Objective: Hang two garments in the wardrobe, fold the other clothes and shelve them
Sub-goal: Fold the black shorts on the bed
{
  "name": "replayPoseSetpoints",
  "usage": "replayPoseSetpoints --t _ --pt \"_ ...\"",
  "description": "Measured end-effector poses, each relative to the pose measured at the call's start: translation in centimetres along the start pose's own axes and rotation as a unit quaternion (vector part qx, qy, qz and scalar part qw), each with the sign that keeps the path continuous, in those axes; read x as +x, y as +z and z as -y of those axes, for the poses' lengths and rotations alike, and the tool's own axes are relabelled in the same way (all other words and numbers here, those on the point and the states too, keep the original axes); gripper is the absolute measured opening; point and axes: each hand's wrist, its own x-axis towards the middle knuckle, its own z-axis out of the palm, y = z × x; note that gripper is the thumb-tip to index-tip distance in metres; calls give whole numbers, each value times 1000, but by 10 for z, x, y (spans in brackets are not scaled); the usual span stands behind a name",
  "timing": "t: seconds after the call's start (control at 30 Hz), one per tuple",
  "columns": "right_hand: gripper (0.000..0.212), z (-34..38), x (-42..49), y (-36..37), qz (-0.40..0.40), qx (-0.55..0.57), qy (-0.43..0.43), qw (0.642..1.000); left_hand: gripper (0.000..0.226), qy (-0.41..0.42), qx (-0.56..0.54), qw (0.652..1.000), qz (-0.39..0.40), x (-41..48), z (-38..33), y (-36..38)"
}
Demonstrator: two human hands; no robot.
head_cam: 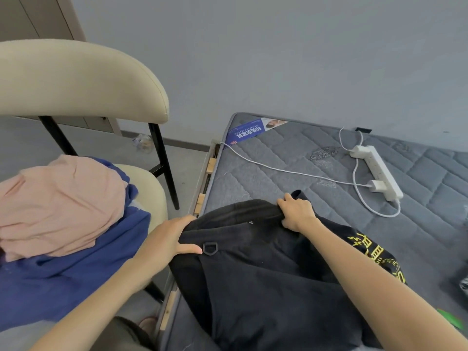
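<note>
Item 1, black garment (253, 274): dark heavy fabric with a small stud and a black D-ring (209, 248), lying spread on the near end of the bed's grey quilted mattress (278, 158), its left edge at the mattress side. Left hand (172, 239): grip closed over the garment's left edge, thumb on top beside the D-ring, fingers tucked under the fabric. Right hand (296, 211): grip closed on a bunched fold at the garment's far edge, knuckles up. Item 2, black fabric with yellow print (374, 257): on the mattress just right of the right forearm; whether it is a separate piece cannot be told. Item 3, pink garment (58, 206): crumpled, on top of item 4, blue garment (63, 274), both heaped on the seat of a cream padded chair (83, 79) with black legs, standing just beside the bed on the left. Other items: 1 white power strip (377, 171) on the mattress, well beyond the hands, with a white cable (278, 169) trailing to the bed's left edge; 1 blue printed label (249, 131) at the far corner of the mattress; beige cabinet (30, 16) behind the chair.
</note>
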Motion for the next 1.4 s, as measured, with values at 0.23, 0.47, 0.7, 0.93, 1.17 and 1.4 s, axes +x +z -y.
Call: replayPoseSetpoints --t 0.23,0.47,0.7,0.93,1.17,1.4 --pt "30 -52 0 -65 -221 104 184 952 23 63 33 988 -140 75 -54 -41" --pt "73 -69 1 -73 -188 373 169 893 46 17 -26 978 -205 103 -92 -51" --pt "46 -33 -50 -22 -105 412 71 903 44 -30 -28 994 -102 53 -71 1" --pt "17 -11 -148 42 -83 401 58 910 37 -28 9 1000 4 -6 -77 63" --pt "19 -1 -227 81 -13 412 61 909 24 71 50 992 88 -55 -93 107" --pt "29 15 -272 115 16 412 -3 911 44 89 105 975 176 -86 -90 143"
